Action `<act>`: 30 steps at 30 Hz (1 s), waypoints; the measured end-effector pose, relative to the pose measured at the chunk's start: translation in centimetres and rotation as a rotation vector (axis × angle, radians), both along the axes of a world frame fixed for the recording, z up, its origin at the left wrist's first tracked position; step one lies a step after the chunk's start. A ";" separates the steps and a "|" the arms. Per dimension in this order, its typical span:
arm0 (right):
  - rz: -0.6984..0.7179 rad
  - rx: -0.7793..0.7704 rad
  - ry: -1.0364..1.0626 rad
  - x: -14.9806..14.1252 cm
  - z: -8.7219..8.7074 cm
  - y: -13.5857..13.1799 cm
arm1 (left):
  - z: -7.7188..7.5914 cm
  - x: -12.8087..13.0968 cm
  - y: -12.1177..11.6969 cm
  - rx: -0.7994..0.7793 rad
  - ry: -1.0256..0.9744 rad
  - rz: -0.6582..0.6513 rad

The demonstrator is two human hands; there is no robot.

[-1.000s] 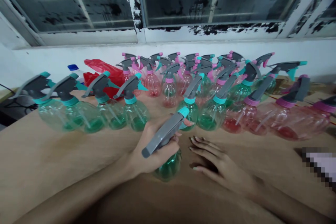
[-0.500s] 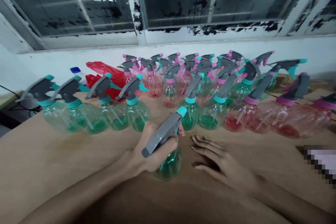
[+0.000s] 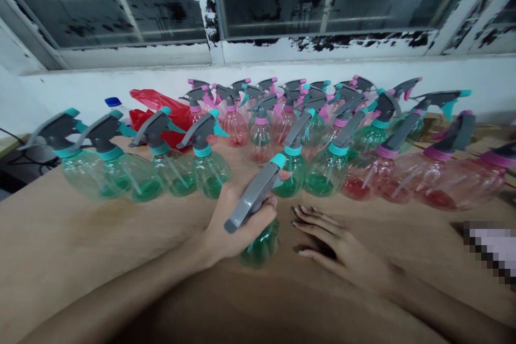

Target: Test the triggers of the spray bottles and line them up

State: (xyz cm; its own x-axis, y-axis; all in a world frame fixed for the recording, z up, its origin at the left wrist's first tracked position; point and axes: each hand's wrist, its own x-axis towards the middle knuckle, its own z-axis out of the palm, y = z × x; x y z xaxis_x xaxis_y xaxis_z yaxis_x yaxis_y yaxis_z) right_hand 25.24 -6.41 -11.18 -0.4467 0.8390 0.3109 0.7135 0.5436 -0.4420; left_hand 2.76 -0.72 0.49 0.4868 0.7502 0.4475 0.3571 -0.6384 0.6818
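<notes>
My left hand (image 3: 237, 226) is wrapped round the neck of a green spray bottle (image 3: 262, 247) with a grey trigger head and teal nozzle. The bottle stands near the table's front, its nozzle pointing away and to the right; its collar is hidden by my fingers. Beside it, my right hand (image 3: 330, 239) rests palm down on the table (image 3: 100, 258), fingers stretched out and holding nothing. Just beyond my hands stands a row of green spray bottles, the closest being one with a teal collar (image 3: 290, 177) and another to its left (image 3: 212, 174).
Pink spray bottles (image 3: 363, 177) continue the row at the right. Behind it are several more pink and green ones (image 3: 236, 129). A red plastic bag (image 3: 157, 110) and a blue-capped bottle (image 3: 115, 105) stand at the back left. A blurred-out object (image 3: 495, 247) lies at the right.
The held spray bottle's head has shifted slightly right and up, with my left hand on it. My right hand has barely moved; the view has tilted a little.
</notes>
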 end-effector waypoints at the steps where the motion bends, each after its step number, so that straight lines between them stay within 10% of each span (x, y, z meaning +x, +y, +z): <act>1: 0.001 0.001 0.000 0.0 0.0 0.0 | 0.0 0.0 0.0 0.008 0.002 0.011; 30: 0.002 -0.033 -0.075 0.1 0.1 0.0 | 0.2 0.2 -0.1 -0.012 -0.040 -0.020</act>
State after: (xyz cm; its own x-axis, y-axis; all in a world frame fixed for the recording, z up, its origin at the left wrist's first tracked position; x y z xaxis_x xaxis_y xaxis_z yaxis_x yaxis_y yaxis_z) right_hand 25.29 -6.42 -11.03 -0.4691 0.8474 0.2487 0.7442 0.5310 -0.4053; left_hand 2.93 -0.84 0.69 0.4836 0.7459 0.4580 0.3162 -0.6368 0.7032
